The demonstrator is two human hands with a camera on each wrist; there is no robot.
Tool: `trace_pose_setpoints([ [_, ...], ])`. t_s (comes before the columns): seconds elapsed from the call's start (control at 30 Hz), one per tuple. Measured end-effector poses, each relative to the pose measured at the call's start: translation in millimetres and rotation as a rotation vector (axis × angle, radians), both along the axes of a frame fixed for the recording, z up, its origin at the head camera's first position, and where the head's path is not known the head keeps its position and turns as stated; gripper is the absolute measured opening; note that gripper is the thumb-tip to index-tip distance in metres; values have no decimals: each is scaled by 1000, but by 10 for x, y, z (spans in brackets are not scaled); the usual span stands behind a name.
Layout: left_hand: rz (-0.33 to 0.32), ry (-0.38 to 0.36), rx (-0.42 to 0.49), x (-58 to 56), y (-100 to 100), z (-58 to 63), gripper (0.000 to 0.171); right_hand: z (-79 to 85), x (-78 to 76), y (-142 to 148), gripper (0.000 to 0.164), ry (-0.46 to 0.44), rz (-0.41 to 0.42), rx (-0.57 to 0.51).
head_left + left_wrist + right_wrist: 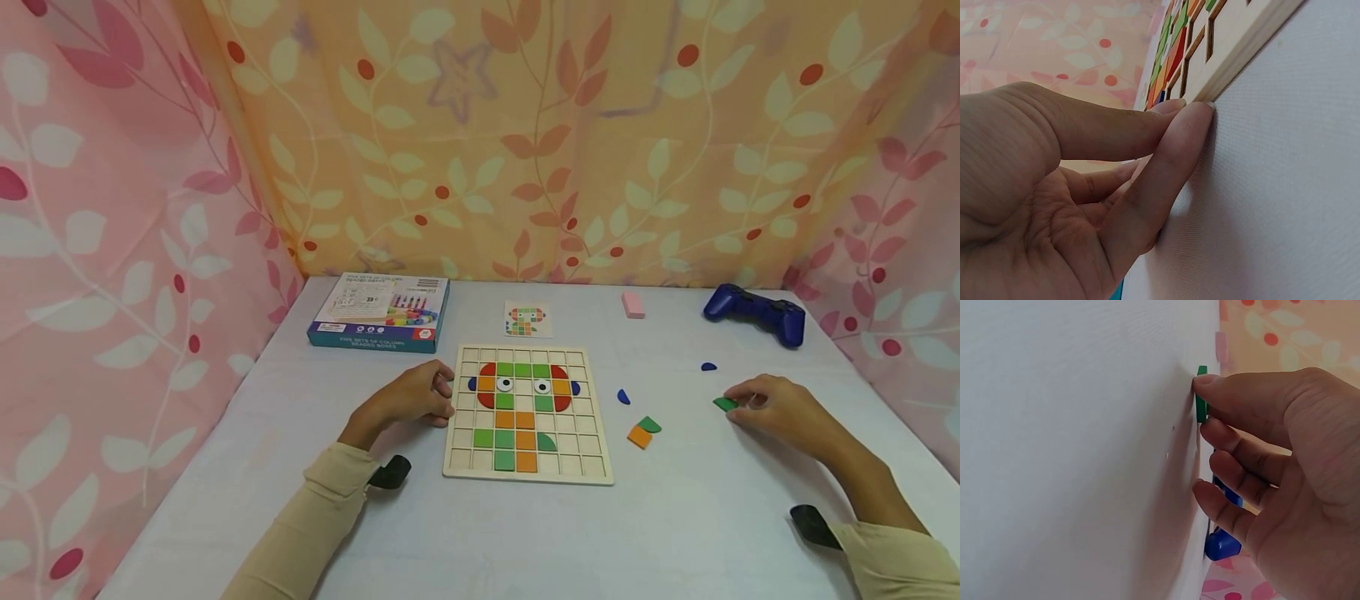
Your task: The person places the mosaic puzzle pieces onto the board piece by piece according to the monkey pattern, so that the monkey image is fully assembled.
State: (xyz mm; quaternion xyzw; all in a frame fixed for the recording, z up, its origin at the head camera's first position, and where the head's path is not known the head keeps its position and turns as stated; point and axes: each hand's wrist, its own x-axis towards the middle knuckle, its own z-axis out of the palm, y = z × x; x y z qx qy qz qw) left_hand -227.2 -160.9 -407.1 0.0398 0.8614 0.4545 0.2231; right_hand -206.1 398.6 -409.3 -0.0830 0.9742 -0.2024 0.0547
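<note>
A wooden grid board lies on the table, its inlaid coloured squares and rounded pieces forming a figure with two round eyes. At its left edge my left hand pinches the rim between thumb and finger, also seen close up in the left wrist view. Off to the right, my right hand holds a green rounded piece between thumb and fingertips, close over the white cloth. Between board and right hand lie a green quarter-circle piece, an orange square and two blue half-circles, one nearer, one farther.
Behind the board lies a small pattern card. A boxed game set sits at the back left. A pink block and a blue game controller lie at the back right. Patterned curtains enclose the table.
</note>
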Motion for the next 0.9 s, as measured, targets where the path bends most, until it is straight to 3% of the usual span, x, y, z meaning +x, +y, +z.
trace_pose_setpoints([
  [0.33, -31, 17, 2, 11, -28, 5, 57, -7, -17, -183, 36, 3, 26, -32],
  [0.9, -40, 16, -5, 10, -26, 21, 58, 107, -101, -1110, 26, 62, 187, -137],
])
